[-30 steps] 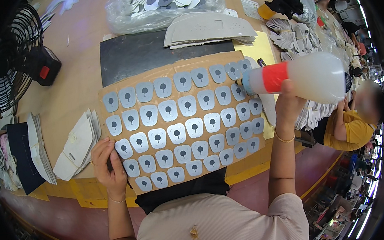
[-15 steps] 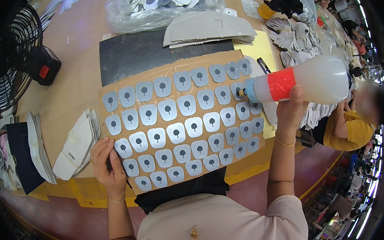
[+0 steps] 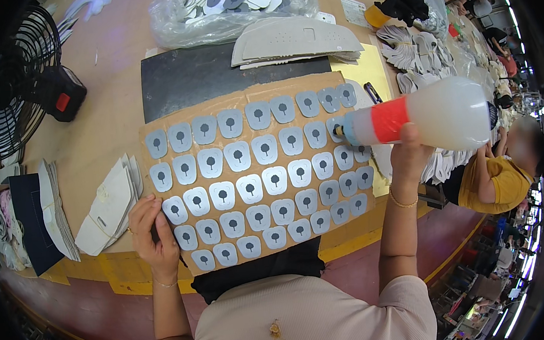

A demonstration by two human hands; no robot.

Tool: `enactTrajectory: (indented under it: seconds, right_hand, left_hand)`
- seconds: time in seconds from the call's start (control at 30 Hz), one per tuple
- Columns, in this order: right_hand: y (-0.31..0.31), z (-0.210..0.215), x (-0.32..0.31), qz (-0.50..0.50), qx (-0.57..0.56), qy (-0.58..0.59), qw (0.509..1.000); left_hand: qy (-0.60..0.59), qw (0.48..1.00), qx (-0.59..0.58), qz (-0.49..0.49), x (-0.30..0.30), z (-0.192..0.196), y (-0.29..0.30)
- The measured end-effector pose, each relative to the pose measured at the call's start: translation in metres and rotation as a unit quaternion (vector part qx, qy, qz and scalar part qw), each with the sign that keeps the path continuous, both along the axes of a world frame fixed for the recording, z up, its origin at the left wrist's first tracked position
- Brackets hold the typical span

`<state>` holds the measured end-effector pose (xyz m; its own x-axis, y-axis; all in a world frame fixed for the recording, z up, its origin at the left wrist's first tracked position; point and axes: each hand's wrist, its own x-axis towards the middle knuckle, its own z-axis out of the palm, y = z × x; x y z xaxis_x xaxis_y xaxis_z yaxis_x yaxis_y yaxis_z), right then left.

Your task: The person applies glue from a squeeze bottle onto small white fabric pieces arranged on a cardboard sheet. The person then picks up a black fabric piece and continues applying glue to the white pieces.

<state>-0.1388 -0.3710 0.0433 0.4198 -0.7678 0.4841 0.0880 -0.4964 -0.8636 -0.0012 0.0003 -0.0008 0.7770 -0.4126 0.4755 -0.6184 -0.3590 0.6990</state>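
A brown cardboard sheet (image 3: pixel 241 99) lies before me, covered with rows of small silvery rounded pieces (image 3: pixel 275 180), each bearing a dark tree-like mark. At its left edge my left hand (image 3: pixel 152 234) grips the board, fingers bent and thumb beside the rim. My right hand (image 3: pixel 410 159) is wrapped around a translucent squeeze bottle (image 3: pixel 453 114) with a band of red tape, holding pale whitish contents. The bottle lies tilted nearly level, its narrow dark tip pointing left at a piece near the board's right edge. That piece is partly hidden by the tip and the bluish neck.
Behind the board lie a black mat (image 3: pixel 188 80), stacked grey cut panels (image 3: pixel 294 40) and a plastic bag (image 3: pixel 174 18) of loose pieces. A fan (image 3: pixel 16 81) and bundled pale panels (image 3: pixel 106 208) stand left. At right, a person in yellow (image 3: pixel 503 180) sits near more bundles.
The bottle has shifted slightly, its neck lower and closer to the piece, with its base tilting a little. My left hand and the board have stayed put.
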Motion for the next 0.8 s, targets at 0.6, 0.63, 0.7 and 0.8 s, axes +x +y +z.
enactTrajectory:
  seconds: [0.6, 0.63, 0.7, 0.8]
  right_hand:
    - [-0.004, -0.004, -0.03, 0.026, -0.037, 0.07, 0.996]
    - [-0.003, -0.004, -0.03, 0.026, -0.046, 0.078, 0.996]
    - [0.003, -0.001, -0.026, 0.01, -0.053, 0.091, 0.994]
    - [-0.002, -0.005, -0.027, -0.01, -0.079, 0.096, 0.992]
  left_hand:
    - [0.0, 1.0, -0.001, 0.003, 0.0, -0.001, -0.001]
    - [-0.001, 1.0, -0.001, 0.002, 0.0, -0.001, -0.001]
    - [-0.002, 1.0, 0.0, 0.001, 0.0, -0.001, 0.0]
    - [-0.001, 1.0, -0.002, 0.001, 0.0, -0.001, 0.0]
